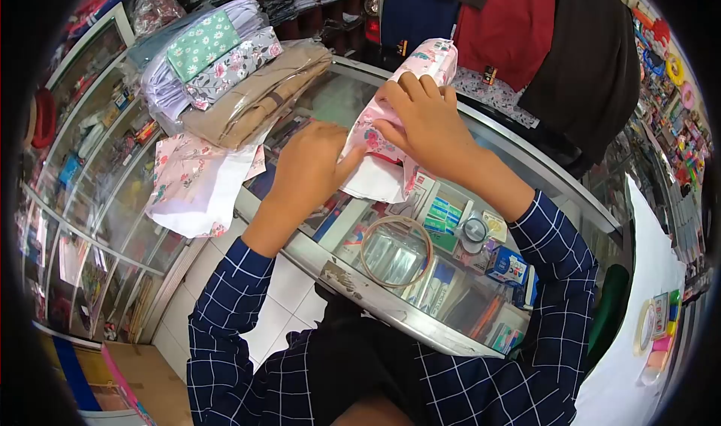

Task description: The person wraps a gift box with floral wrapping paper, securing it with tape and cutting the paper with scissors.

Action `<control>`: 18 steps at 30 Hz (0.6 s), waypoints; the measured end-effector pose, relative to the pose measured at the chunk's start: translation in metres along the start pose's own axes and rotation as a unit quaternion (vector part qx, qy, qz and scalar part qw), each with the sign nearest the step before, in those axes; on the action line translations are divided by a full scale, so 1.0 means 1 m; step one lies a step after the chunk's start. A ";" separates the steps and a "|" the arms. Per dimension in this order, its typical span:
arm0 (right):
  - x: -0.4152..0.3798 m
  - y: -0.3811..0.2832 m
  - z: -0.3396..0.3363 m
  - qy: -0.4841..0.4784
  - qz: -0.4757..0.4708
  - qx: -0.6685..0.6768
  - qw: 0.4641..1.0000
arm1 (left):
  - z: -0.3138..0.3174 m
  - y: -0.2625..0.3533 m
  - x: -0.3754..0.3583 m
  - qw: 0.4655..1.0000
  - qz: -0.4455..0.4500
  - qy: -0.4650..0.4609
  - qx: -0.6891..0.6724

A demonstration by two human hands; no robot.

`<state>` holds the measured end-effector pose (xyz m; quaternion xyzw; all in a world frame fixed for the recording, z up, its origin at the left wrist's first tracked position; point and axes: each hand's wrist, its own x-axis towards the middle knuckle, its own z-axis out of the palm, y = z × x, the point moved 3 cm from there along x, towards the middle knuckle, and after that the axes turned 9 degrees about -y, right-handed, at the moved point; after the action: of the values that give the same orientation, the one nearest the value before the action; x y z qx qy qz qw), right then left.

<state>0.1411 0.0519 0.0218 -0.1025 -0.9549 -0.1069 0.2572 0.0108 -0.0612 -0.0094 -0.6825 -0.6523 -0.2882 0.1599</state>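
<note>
A package wrapped in pink floral wrapping paper (439, 56) lies at a slant on the glass counter. My right hand (435, 122) is closed over its middle, fingers bent across the top and thumb along the near side. My left hand (309, 159) is at the package's left near end, its fingers curled and partly hidden, its thumb on the paper's edge. The paper's white underside (375, 179) shows at the near end, where a flap hangs loose. A torn piece of the same floral paper (199, 185) with a white back lies left of my left hand.
Plastic-bagged folded clothes (263, 99) and floral boxes (203, 46) are stacked at the left. A large thin ring (396, 251) and a clear tape roll (475, 231) are on the counter (338, 279). Dark and red cloths (499, 31) hang behind. White paper (631, 306) lies right.
</note>
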 end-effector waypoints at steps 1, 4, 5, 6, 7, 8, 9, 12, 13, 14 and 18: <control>0.001 0.001 0.000 0.006 -0.004 -0.005 1.000 | -0.001 0.001 0.001 0.998 -0.042 -0.005 -0.040; -0.001 0.000 0.003 0.013 -0.012 -0.010 1.000 | 0.006 -0.003 0.007 0.977 -0.128 -0.081 -0.150; -0.001 0.000 0.003 0.012 -0.013 -0.010 1.000 | 0.010 -0.006 0.010 0.965 -0.149 -0.114 -0.185; -0.001 0.000 0.003 0.012 -0.014 -0.010 1.000 | 0.012 -0.007 0.012 0.971 -0.126 -0.087 -0.185; -0.001 0.001 0.003 0.011 -0.012 -0.012 1.000 | 0.014 -0.008 0.013 0.974 -0.128 -0.091 -0.164; -0.001 0.001 0.003 0.010 -0.009 -0.013 1.000 | 0.016 -0.007 0.015 0.977 -0.129 -0.096 -0.142; -0.001 0.001 0.002 0.009 -0.006 -0.014 1.000 | 0.016 -0.006 0.015 0.979 -0.132 -0.101 -0.121; 0.002 -0.001 -0.001 0.008 -0.009 0.011 1.000 | 0.016 -0.007 0.013 0.981 -0.112 -0.093 -0.127; 0.005 0.000 0.000 -0.001 -0.004 0.010 1.000 | 0.017 -0.008 0.013 0.980 -0.111 -0.096 -0.136; 0.008 0.000 0.001 -0.011 0.000 0.010 1.000 | 0.019 -0.008 0.013 0.981 -0.113 -0.091 -0.125; 0.013 -0.003 0.005 -0.018 0.026 -0.004 0.999 | 0.014 -0.001 0.009 0.977 -0.131 -0.070 -0.153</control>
<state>0.1267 0.0516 0.0241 -0.1303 -0.9560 -0.1018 0.2425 0.0126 -0.0458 -0.0151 -0.6258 -0.6939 -0.3549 -0.0318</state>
